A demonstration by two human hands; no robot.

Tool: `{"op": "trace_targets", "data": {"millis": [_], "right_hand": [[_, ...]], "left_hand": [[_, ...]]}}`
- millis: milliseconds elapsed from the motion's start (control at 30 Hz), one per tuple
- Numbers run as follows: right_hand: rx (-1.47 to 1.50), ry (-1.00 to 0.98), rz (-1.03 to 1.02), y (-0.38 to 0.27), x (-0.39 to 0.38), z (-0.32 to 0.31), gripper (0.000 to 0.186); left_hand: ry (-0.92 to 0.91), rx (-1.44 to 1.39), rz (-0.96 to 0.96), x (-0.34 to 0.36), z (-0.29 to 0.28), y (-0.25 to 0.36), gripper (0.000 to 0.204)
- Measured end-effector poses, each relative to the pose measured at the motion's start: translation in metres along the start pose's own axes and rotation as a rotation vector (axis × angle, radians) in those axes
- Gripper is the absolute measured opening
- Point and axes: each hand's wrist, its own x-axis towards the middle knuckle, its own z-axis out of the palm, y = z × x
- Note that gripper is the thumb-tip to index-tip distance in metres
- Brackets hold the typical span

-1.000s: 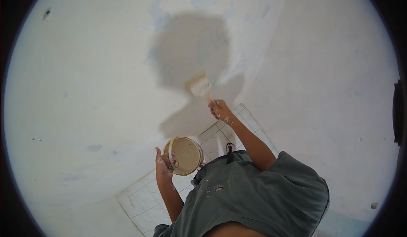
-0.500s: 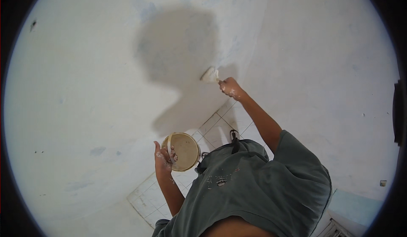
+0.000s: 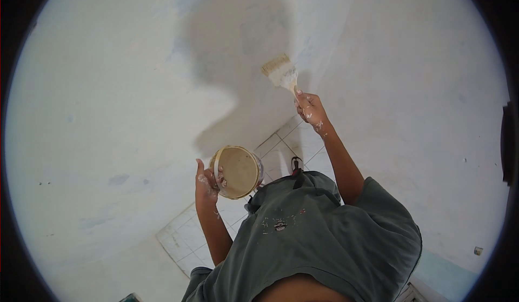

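A wide paintbrush with pale bristles and a paint-smeared ferrule is gripped by its handle in my right hand. Its bristles point up and to the left, in front of the wall; whether they touch it I cannot tell. White paint spots my right hand and wrist. At the lower left, my left hand holds a round beige bucket, fingers curled round the rim by the white handle and thumb raised. The bucket's mouth faces me, showing a pale inside. Paint marks my left hand too.
The whitish wall has bluish patches, and my shadow falls across it. Another wall meets it in a corner on the right. Below lies a white tiled floor, where a sandalled foot shows. A small socket-like fitting sits at lower right.
The paintbrush in my right hand has moved up and right, and its broad side now shows with bristles pointing upward. My left hand and the bucket have risen slightly.
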Motion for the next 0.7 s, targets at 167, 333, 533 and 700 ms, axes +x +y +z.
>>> {"op": "trace_targets", "data": {"millis": [167,333,533,700], "right_hand": [[-0.315,-0.084,-0.164,0.026,-0.015,-0.004,0.043],[-0.819,-0.341,-0.042,-0.021,-0.050,0.020,0.040],[-1.254,-0.571,-0.344,-0.001,-0.060,0.047,0.030],[-1.338,-0.640,-0.588,0.025,-0.060,0.077,0.023]], "left_hand": [[0.192,-0.036,0.022,-0.005,0.021,0.003,0.061],[0.108,0.089,0.088,-0.005,0.025,0.010,0.072],[0.160,0.137,0.077,-0.005,0.025,0.008,0.071],[0.138,0.181,0.091,-0.006,0.022,0.006,0.071]]}}
